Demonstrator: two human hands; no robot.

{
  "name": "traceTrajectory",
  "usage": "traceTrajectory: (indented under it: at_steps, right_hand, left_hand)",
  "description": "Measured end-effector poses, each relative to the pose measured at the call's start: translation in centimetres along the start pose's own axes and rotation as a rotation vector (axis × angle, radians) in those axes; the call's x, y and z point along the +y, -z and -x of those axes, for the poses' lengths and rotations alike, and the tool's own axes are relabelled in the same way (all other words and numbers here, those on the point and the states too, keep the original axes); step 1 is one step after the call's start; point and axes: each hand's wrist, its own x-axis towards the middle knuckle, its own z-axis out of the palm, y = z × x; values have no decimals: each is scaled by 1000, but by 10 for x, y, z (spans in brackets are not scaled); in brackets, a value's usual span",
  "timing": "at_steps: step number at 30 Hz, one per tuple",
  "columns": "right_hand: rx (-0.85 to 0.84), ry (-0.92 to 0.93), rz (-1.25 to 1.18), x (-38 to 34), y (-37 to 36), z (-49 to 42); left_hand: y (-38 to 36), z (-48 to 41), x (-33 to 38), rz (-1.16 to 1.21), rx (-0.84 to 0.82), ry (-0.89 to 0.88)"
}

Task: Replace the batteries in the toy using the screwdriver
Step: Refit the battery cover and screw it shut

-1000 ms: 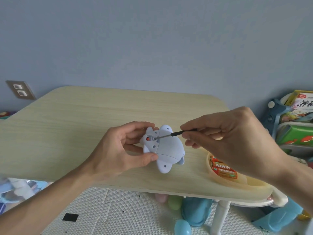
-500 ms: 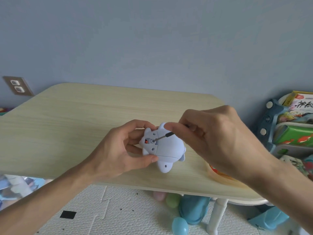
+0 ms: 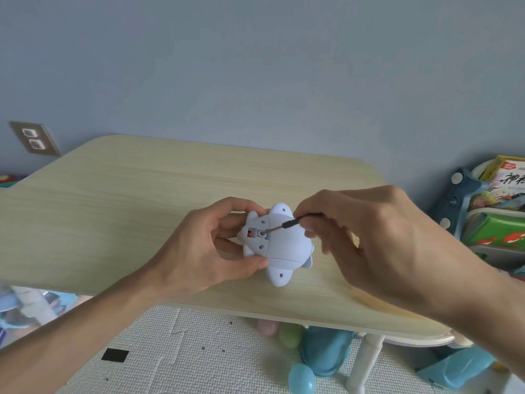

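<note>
A pale blue plastic toy (image 3: 287,243) lies belly-up just above the wooden table (image 3: 127,209), held from the left by my left hand (image 3: 207,251), thumb on its near edge. A small red part shows in a recess beside the screw hole. My right hand (image 3: 366,237) pinches a thin black-handled screwdriver (image 3: 287,224) between thumb and fingers. Its metal tip sits in the screw hole on the toy's underside. A pale tray with the batteries lies under my right wrist, almost wholly hidden.
A toy shelf (image 3: 494,211) with books and boxes stands at the right. Under the table are coloured plastic eggs (image 3: 302,379), blue soft items and a white table leg (image 3: 366,362) on a white foam mat. A wall socket (image 3: 34,137) is at the far left.
My right hand slid along the screwdriver toward the toy, then drew back slightly, its fingers shifting on the handle. The tip stays in the screw hole. My left hand keeps the toy still.
</note>
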Motion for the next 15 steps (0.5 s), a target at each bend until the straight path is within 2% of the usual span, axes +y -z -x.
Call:
traceTrajectory:
  at_steps: [4, 7, 10, 15]
  right_hand:
    - [43, 1, 85, -7, -11, -4]
    - [94, -90, -17, -8, -14, -5]
    - [43, -123, -170, -10, -8, -6]
    - [21, -86, -129, -7, -3, -1]
  left_hand:
    - [0, 0, -1, -14, 14, -7]
    - [0, -1, -1, -18, 16, -10]
    - [-1, -1, 0, -19, 9, -11]
    - [-1, 0, 2, -8, 9, -15]
